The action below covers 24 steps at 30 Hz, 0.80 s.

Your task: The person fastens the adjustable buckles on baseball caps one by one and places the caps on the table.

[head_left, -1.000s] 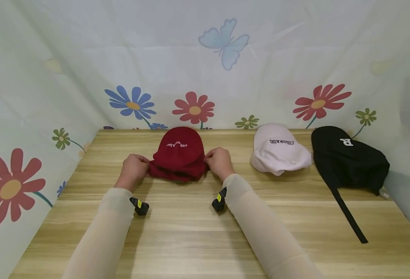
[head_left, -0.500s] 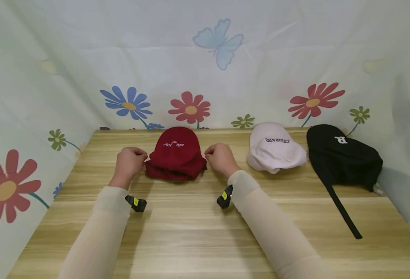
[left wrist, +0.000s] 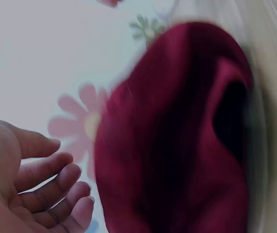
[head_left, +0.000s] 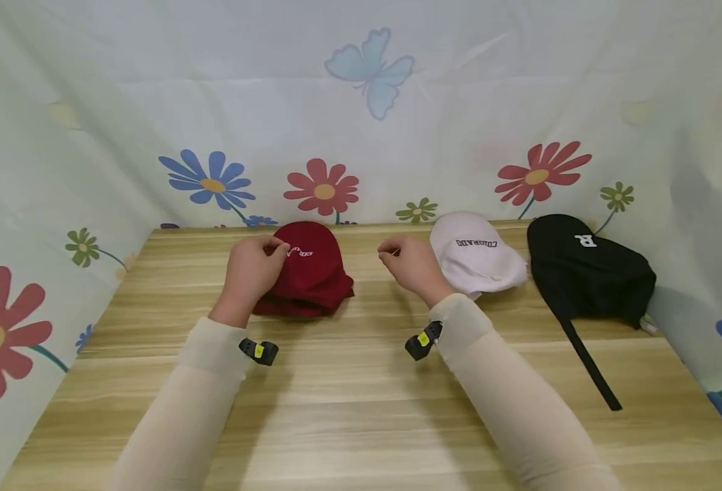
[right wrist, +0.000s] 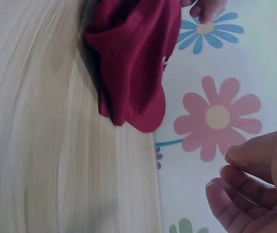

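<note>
The dark red baseball cap [head_left: 320, 273] with white lettering lies at the back of the wooden table. My left hand [head_left: 249, 279] is raised in front of its left side and hides part of the cap. In the left wrist view that hand [left wrist: 36, 189] has loosely bent fingers, apart from the cap, holding nothing. To the right of the red cap hovers my right hand [head_left: 414, 267], just left of the pale pink cap [head_left: 474, 262] marked COLORADO. The right wrist view shows the right hand's fingers [right wrist: 220, 199] relaxed, with nothing between them.
A black cap [head_left: 600, 279] with a white R lies at the right, its long strap [head_left: 590, 365] trailing toward the table's front. A white curtain [head_left: 262, 102] printed with flowers and a butterfly stands along the table's back and sides.
Both hands have let go of the red cap's sides and risen. The left moved right, in front of the cap; the right moved right, toward the pink cap. The head view shifted slightly.
</note>
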Available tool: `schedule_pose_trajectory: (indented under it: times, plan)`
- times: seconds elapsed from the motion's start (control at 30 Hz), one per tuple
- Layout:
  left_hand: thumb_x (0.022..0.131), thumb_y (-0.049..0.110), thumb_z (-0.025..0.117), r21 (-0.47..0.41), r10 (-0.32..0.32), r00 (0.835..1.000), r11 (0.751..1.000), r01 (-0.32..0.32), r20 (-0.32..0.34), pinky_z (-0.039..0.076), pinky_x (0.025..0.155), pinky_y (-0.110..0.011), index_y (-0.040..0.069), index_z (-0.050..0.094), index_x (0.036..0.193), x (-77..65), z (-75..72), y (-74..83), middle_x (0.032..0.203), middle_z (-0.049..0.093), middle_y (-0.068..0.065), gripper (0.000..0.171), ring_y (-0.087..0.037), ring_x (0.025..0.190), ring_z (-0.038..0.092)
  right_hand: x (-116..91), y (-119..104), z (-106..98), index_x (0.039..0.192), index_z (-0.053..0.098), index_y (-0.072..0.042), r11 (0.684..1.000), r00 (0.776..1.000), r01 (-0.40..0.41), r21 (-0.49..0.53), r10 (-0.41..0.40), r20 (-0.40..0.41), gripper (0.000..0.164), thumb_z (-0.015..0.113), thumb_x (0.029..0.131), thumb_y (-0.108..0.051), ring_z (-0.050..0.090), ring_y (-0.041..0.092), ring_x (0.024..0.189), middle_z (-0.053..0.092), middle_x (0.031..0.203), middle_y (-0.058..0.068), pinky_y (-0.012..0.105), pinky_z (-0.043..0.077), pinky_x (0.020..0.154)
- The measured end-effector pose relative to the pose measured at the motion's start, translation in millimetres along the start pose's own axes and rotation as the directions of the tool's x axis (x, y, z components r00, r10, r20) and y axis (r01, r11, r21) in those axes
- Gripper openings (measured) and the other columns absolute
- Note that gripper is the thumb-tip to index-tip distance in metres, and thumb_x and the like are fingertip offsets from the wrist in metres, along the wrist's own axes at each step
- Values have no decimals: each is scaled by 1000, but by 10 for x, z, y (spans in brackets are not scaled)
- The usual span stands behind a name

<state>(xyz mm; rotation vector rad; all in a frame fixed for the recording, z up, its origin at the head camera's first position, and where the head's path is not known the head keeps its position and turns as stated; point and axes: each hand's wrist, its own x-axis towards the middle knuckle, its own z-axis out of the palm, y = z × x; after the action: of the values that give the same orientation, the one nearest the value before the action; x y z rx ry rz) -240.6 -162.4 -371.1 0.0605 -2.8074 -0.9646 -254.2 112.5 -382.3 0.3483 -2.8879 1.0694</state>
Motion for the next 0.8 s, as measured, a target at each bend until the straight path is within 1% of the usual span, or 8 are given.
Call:
schedule_pose_trajectory:
  times: [0.1,0.2,0.33,0.47,0.57,0.67,0.77,0.8]
  plan:
    - [97,36,55,-21,32,998,999,-32,45,52,89,-46,9,67,117,-23,57,158,113,68,-12,36,-30,103,59,-62,35,-93,106,73,-12,1000,999,26,8,-26,-43,19,61,95,-21,66,20,90,73,100,5,36,54,78]
    - [96,38,55,-47,50,994,998,-45,98,53,88,-45,11,67,118,-48,140,311,111,69,-9,37,-27,100,58,-136,103,-191,107,72,-12,999,997,34,20,-33,-74,19,61,95,-22,66,20,91,73,102,5,37,54,80]
    - [95,39,57,-102,54,986,994,-38,160,53,85,-43,13,67,117,-80,297,484,107,69,-7,36,-25,95,58,-264,264,-357,109,72,-11,1000,991,25,14,-23,-131,22,60,95,-23,65,23,95,71,106,6,40,53,83]
    - [95,38,59,-158,52,977,987,-19,208,55,82,-38,13,67,116,-123,484,585,106,68,-5,34,-22,93,59,-391,443,-516,109,72,-10,1000,980,11,6,-9,-197,23,60,95,-23,65,25,97,70,108,8,43,51,87]
    - [94,39,59,-186,59,973,982,-17,224,55,78,-35,13,69,113,-157,626,635,102,68,-3,33,-20,87,61,-473,564,-612,108,73,-11,1000,972,-15,3,15,-235,23,61,95,-25,64,25,97,70,107,8,43,52,87]
    - [94,40,59,-196,75,971,980,-30,228,54,74,-33,14,70,109,-183,765,676,95,68,-2,32,-19,81,59,-556,678,-693,109,73,-11,999,964,-45,8,46,-263,22,62,95,-25,64,25,95,71,106,9,42,54,83]
    - [94,38,60,-199,95,970,979,-50,222,52,71,-33,14,71,105,-196,893,711,92,69,-2,29,-19,78,59,-638,780,-766,110,72,-11,997,958,-74,13,74,-277,24,62,95,-26,63,26,95,71,107,11,43,56,81]
    - [94,38,60,-199,101,970,978,-56,222,52,72,-32,13,71,104,-198,926,725,93,69,-1,29,-18,79,58,-666,809,-789,111,72,-11,997,956,-79,14,80,-282,24,62,95,-26,64,27,95,71,108,11,43,56,81]
